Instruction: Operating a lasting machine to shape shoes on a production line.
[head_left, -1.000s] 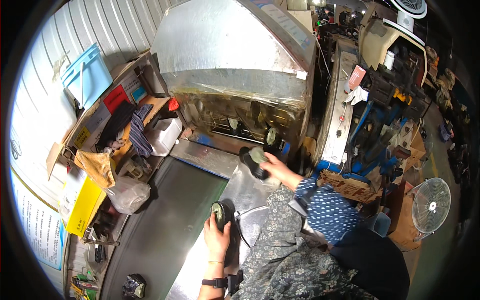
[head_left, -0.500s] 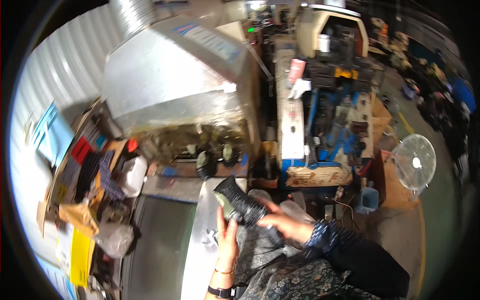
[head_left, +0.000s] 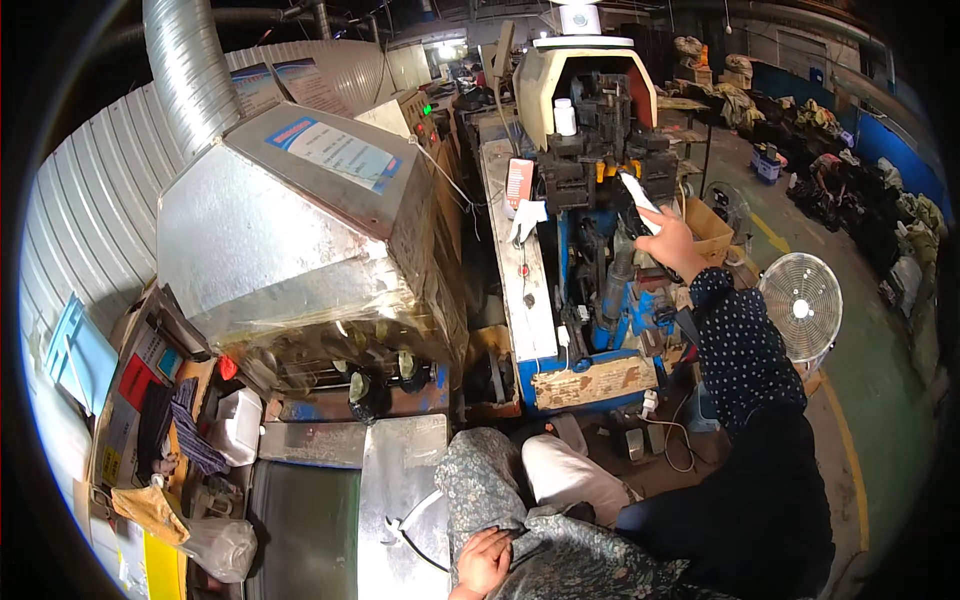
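Note:
My right hand (head_left: 668, 245) reaches out to the machine (head_left: 600, 165) ahead, its fingers closed around a long white piece (head_left: 638, 195) that slants up and left. What kind of piece it is does not show. Dark machine parts lie just beneath it. Low in the view, my left hand (head_left: 485, 560) rests on the floral cloth (head_left: 570, 555) over my lap, fingers lying against it with nothing seen in them. Two black items with pale green tops (head_left: 368, 395) stand at the mouth of the metal hood (head_left: 270, 215) on the left.
A metal ledge (head_left: 400, 510) with a thin dark cord adjoins a dark belt (head_left: 308, 520). Shelves (head_left: 150, 390) with cloths and a white box stand at left. A white glove (head_left: 527, 222) hangs on the machine's side board. A round fan (head_left: 800, 308) stands at right.
Both hands held a black item with a pale green part over the lap; neither visibly holds it now. My right hand moved forward to the machine, my left down to my lap. The view shifted.

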